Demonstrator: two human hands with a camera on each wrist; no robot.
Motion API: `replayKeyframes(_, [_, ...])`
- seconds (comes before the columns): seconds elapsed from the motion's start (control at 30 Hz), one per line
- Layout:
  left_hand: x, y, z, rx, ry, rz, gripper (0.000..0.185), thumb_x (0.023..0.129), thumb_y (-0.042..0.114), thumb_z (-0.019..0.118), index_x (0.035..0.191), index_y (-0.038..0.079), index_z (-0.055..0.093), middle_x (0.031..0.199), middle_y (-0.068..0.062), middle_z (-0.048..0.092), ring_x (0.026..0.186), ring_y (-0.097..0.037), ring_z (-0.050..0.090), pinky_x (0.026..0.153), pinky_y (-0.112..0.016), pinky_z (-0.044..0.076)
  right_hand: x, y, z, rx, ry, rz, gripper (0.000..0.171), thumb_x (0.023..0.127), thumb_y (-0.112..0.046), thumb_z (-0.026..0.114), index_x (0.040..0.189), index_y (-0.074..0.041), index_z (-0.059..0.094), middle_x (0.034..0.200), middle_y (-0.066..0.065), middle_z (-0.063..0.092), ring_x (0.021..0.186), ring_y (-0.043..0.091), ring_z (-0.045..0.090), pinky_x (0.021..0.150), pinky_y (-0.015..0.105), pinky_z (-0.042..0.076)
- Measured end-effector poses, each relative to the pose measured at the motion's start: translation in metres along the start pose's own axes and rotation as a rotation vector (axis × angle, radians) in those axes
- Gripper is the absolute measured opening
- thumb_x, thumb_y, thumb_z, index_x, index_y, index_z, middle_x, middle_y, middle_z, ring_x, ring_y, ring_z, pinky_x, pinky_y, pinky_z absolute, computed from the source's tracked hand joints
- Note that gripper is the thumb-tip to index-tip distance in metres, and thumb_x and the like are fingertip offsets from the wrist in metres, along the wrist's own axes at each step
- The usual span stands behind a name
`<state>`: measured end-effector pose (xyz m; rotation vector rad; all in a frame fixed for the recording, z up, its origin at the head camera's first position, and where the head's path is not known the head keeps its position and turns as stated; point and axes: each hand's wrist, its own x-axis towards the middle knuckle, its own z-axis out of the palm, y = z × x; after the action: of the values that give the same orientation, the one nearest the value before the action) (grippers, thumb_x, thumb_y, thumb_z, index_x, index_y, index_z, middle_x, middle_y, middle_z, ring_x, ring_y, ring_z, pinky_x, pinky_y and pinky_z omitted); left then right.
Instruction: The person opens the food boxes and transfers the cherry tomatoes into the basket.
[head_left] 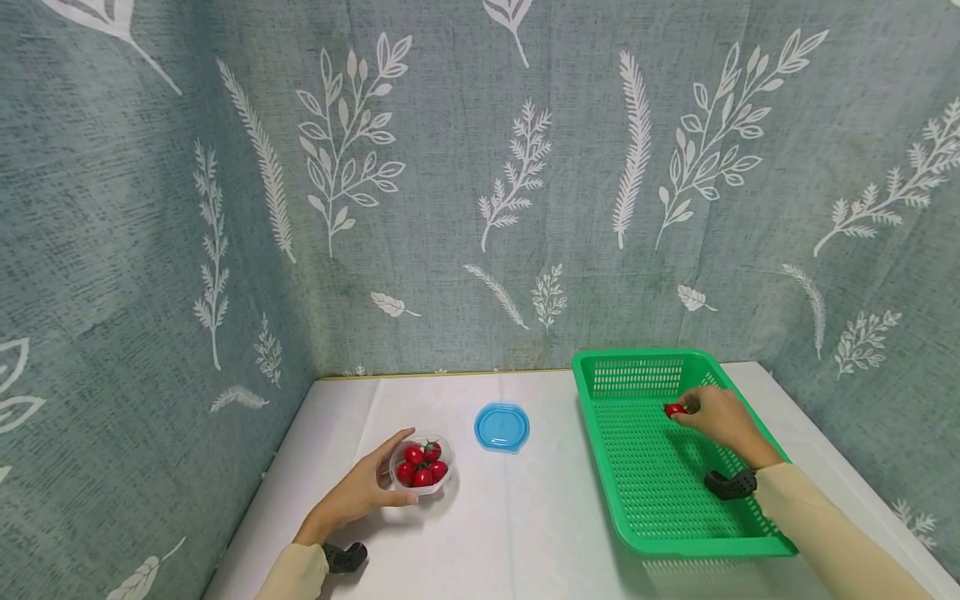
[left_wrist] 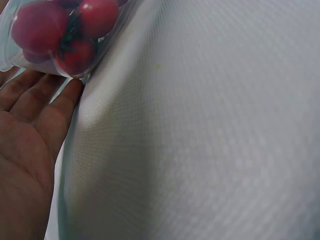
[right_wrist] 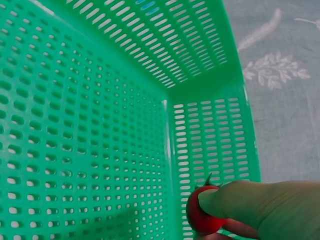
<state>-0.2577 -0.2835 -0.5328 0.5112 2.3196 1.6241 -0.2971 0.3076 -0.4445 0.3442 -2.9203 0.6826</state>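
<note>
Tomato (head_left: pixel 675 409) (pinched) near basket (head_left: pixel 645 542) wall

Open tablecloth (head_left: pixel 525 533) is seen btwn the clear tub (head_left: pixel 422 463) and the green basket (head_left: pixel 660 467); a hand could be passed through there w/o contact. The only obstacle in that lane is the blue lid (head_left: pixel 501 427), lying flat toward the back, just beside the tub. The tub's left side is blocked by the left hand (head_left: pixel 358 492) curled round it. Entry to the basket is limited by raised perforated walls on all sides, so access is from above only. Its far right corner is taken up by the right hand (head_left: pixel 722 419) w/ a tomato (head_left: pixel 675 409). Curtain walls (head_left: pixel 480 183) close off back and left.
</note>
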Motion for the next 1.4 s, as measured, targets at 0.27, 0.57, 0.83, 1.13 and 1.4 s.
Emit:
replayKeyframes(0.27, [-0.001, 0.002, 0.000, 0.010, 0.007, -0.015, 0.106, 0.083, 0.021, 0.089, 0.165, 0.019, 0.023, 0.168, -0.019, 0.020, 0.153, -0.042, 0.019, 0.117, -0.056, 0.030, -0.002, 0.001, 0.002, -0.022, 0.002, 0.031, 0.026, 0.089, -0.015, 0.079, 0.099, 0.009, 0.073, 0.089, 0.021, 0.072, 0.072, 0.028, 0.067, 0.058, 0.042, 0.054])
replayKeyframes(0.57, [-0.002, 0.001, 0.000, 0.001, 0.008, -0.017, 0.108, 0.083, 0.022, 0.089, 0.166, 0.019, 0.021, 0.168, -0.016, 0.021, 0.153, -0.039, 0.022, 0.117, -0.057, 0.029, -0.005, 0.003, 0.001, -0.037, 0.039, 0.057, 0.026, 0.089, -0.007, 0.076, 0.105, 0.013, 0.071, 0.096, 0.028, 0.071, 0.081, 0.041, 0.068, 0.067, 0.052, 0.056])
replayKeyframes(0.83, [-0.002, 0.001, 0.000, 0.021, 0.017, -0.018, 0.107, 0.083, 0.023, 0.089, 0.166, 0.019, 0.021, 0.168, -0.018, 0.020, 0.153, -0.041, 0.021, 0.116, -0.057, 0.030, -0.005, -0.006, 0.000, -0.031, 0.065, 0.009, 0.022, 0.090, -0.010, 0.075, 0.104, 0.008, 0.074, 0.095, 0.024, 0.073, 0.083, 0.041, 0.068, 0.070, 0.055, 0.056])
replayKeyframes(1.13, [-0.001, 0.001, 0.001, 0.034, 0.019, 0.002, 0.107, 0.083, 0.022, 0.089, 0.165, 0.015, 0.021, 0.166, -0.020, 0.025, 0.150, -0.041, 0.028, 0.114, -0.055, 0.036, 0.002, -0.037, -0.001, 0.041, 0.064, -0.075, 0.021, 0.092, -0.010, 0.075, 0.107, 0.004, 0.074, 0.094, 0.016, 0.074, 0.083, 0.034, 0.069, 0.069, 0.052, 0.056])
replayKeyframes(1.4, [-0.001, -0.001, 0.000, 0.033, 0.017, 0.022, 0.105, 0.083, 0.020, 0.089, 0.165, 0.017, 0.023, 0.166, -0.022, 0.024, 0.150, -0.042, 0.027, 0.114, -0.058, 0.035, 0.007, -0.068, 0.004, 0.069, 0.071, -0.126, 0.020, 0.094, -0.014, 0.075, 0.110, -0.001, 0.076, 0.099, 0.012, 0.075, 0.088, 0.032, 0.070, 0.072, 0.050, 0.057])
